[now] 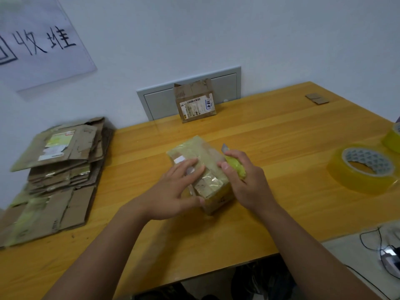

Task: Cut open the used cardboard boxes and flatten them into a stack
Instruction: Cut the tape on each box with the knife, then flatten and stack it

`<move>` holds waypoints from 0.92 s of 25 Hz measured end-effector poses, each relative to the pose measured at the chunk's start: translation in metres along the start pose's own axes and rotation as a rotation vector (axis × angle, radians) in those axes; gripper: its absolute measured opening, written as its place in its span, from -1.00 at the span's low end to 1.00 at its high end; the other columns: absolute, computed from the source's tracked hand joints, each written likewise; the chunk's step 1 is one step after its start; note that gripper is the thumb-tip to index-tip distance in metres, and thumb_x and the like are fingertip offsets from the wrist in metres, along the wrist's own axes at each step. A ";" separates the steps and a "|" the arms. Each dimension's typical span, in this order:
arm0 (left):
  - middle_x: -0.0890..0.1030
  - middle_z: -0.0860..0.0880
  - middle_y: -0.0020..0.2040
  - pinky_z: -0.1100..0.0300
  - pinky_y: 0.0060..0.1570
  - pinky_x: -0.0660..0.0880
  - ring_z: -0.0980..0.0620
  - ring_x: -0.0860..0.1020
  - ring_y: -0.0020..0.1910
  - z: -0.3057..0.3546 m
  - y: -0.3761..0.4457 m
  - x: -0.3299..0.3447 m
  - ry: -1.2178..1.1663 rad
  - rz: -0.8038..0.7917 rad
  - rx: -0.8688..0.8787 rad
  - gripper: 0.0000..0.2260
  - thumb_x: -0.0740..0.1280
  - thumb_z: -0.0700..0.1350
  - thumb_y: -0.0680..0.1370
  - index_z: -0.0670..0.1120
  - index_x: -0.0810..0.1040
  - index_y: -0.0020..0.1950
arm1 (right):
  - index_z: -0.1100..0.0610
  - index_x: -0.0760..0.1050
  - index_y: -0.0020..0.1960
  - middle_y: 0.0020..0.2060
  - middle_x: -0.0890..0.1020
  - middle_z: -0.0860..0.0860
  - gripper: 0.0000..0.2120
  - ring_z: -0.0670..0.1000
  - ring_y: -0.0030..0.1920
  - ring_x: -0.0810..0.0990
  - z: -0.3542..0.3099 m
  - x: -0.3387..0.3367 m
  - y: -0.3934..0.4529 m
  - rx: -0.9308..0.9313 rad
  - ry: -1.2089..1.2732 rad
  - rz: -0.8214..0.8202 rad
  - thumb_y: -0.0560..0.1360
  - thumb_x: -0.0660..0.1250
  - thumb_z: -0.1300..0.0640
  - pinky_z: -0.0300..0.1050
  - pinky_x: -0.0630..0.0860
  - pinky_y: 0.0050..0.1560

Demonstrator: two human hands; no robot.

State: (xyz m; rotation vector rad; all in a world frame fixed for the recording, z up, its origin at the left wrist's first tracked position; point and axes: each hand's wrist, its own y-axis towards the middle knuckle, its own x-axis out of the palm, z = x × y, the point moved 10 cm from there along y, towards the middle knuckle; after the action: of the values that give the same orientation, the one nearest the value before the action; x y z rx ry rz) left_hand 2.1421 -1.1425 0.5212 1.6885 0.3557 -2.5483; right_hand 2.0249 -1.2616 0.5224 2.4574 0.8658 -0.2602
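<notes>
A small taped cardboard box [203,156] lies in the middle of the wooden table [281,131]. My left hand [173,189] holds it from the left, fingers laid over its top and thumb at its near end. My right hand [246,182] grips a yellow-green utility knife [234,165] against the box's right side, the blade tip pointing away from me. A stack of flattened cardboard [62,169] sits at the table's left edge. Another opened box [195,103] with a shipping label leans against the wall at the back.
Two rolls of clear yellow tape [365,169] lie at the right, one cut off by the frame edge. Small cardboard scraps [317,98] rest at the far right corner. A mouse and cable [387,256] sit on a grey surface at lower right.
</notes>
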 end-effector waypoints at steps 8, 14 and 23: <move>0.09 0.02 0.55 -0.06 0.41 0.17 -0.10 0.10 0.50 -0.035 0.015 -0.021 -0.167 0.302 -0.411 -0.44 0.24 0.17 0.57 0.10 0.18 0.52 | -0.20 0.37 0.23 -0.01 0.68 -0.20 -0.73 -0.21 -0.17 0.64 -0.032 0.017 -0.052 -0.065 0.025 0.024 0.55 0.16 -0.19 -0.23 0.54 -0.24; 0.27 -0.01 0.50 0.06 0.35 0.27 -0.04 0.27 0.45 -0.017 0.027 -0.032 -0.026 0.215 -0.221 -0.59 0.20 -0.01 0.63 0.09 0.29 0.49 | -0.18 0.37 0.26 0.08 0.66 -0.21 -0.70 -0.12 -0.15 0.66 -0.027 0.001 -0.032 -0.033 0.238 0.039 0.53 0.26 -0.04 -0.12 0.58 -0.17; 0.29 0.14 0.51 0.01 0.36 0.22 0.06 0.25 0.46 0.014 0.041 -0.038 0.270 0.180 0.086 -0.51 0.19 -0.22 0.59 0.20 0.34 0.46 | -0.26 0.22 0.28 0.06 0.54 -0.32 -0.46 -0.17 -0.04 0.64 0.019 0.013 -0.023 0.192 0.061 0.006 0.40 0.36 -0.28 -0.05 0.64 -0.18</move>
State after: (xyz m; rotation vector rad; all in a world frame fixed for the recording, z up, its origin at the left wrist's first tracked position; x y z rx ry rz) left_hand 2.1515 -1.1881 0.5545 2.0011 0.1015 -2.2436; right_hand 2.0208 -1.2498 0.4923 2.6573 0.8959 -0.2788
